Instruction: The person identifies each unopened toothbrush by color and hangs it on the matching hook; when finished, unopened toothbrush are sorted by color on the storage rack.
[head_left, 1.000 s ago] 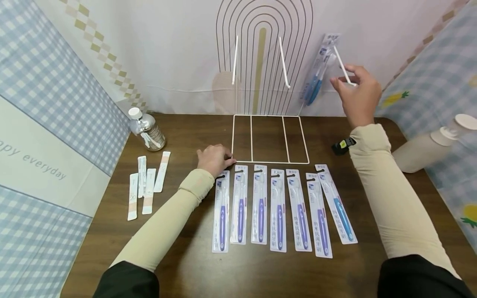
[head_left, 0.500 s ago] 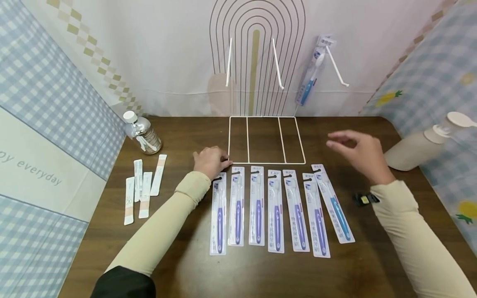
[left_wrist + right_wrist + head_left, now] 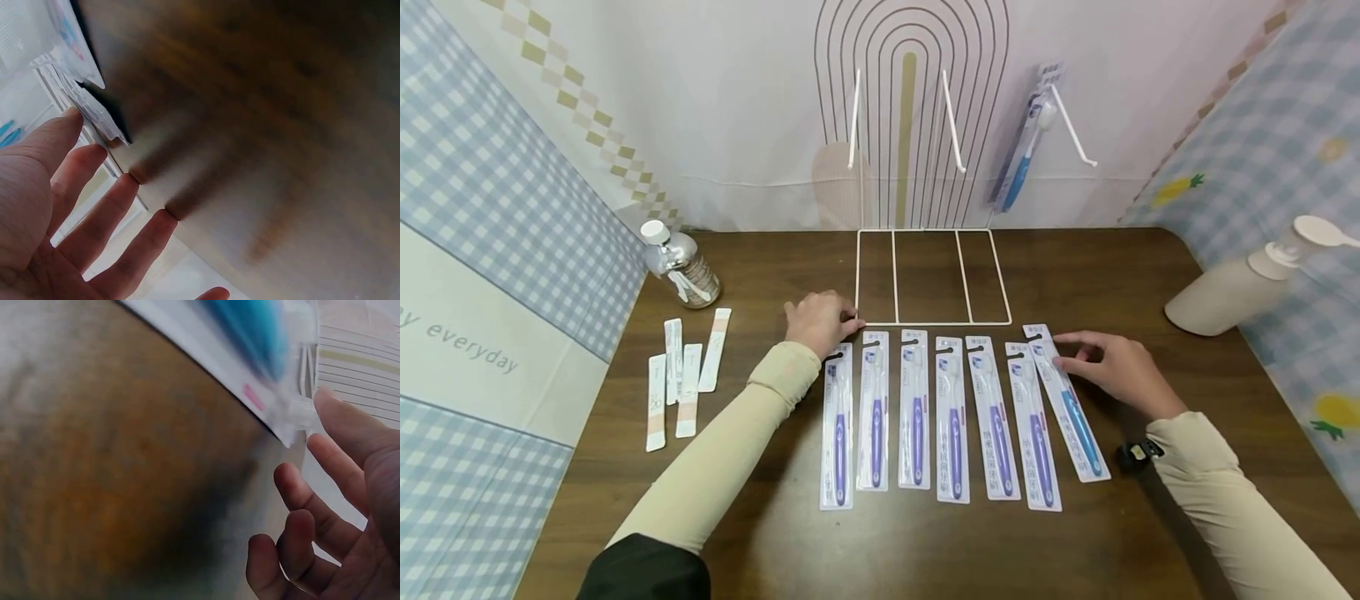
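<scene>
At the front left corner of a white wire display rack (image 3: pixel 934 323), my left hand (image 3: pixel 818 321) pinches the wire between thumb and index finger. In the left wrist view its other fingertips (image 3: pixel 170 215) touch the wooden table. My right hand (image 3: pixel 1116 371) reaches to the upper part of a blue packaged toothbrush (image 3: pixel 1078 421), thumb and index finger apart at the pack's right edge. Several purple packaged toothbrushes (image 3: pixel 955 446) lie in a row to its left. Another blue packaged toothbrush (image 3: pixel 1026 150) hangs on the rack's right hook (image 3: pixel 1073 125).
The middle hook (image 3: pixel 953 125) and left hook (image 3: pixel 854 121) bear nothing. Several paper-wrapped sticks (image 3: pixel 688 387) and a clear bottle (image 3: pixel 683 271) with a white cap stand or lie at left. A beige pump bottle (image 3: pixel 1232 292) is at right. Patterned cloth (image 3: pixel 737 108) hangs behind.
My right hand has left the right hook, where the blue toothbrush pack hangs, and come down to the blue pack on the table. My left hand stays at the rack's corner.
</scene>
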A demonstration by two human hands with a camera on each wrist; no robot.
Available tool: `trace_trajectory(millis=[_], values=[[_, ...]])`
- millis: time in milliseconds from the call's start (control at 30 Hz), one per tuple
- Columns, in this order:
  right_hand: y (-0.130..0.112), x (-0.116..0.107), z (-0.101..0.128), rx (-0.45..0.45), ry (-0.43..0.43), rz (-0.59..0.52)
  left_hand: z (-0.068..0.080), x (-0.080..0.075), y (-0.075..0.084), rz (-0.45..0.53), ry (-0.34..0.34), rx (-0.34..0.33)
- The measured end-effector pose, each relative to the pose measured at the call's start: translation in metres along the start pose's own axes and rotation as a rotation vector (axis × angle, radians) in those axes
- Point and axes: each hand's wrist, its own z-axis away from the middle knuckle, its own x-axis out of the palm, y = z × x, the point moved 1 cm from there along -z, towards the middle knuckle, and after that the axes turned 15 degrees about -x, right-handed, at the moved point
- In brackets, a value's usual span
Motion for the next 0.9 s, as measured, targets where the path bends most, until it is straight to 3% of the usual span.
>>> trace_trajectory(millis=[233,533,667,900], values=[[0.003,0.007,-0.003,-0.033,0.001,-0.005,0.0,0.0,-0.001,0.001,0.001,0.0],[0.0,-0.002,-0.007,-0.107,0.16,-0.009,0.001,-0.002,0.0,0.011,0.004,0.011],[-0.011,-0.018,-0.012,-0.169,0.302,-0.027,0.001,-0.002,0.001,0.016,0.001,0.011],[-0.057,-0.064,-0.022,-0.352,0.657,0.032,0.0,-0.001,-0.001,0.023,-0.003,0.012]])
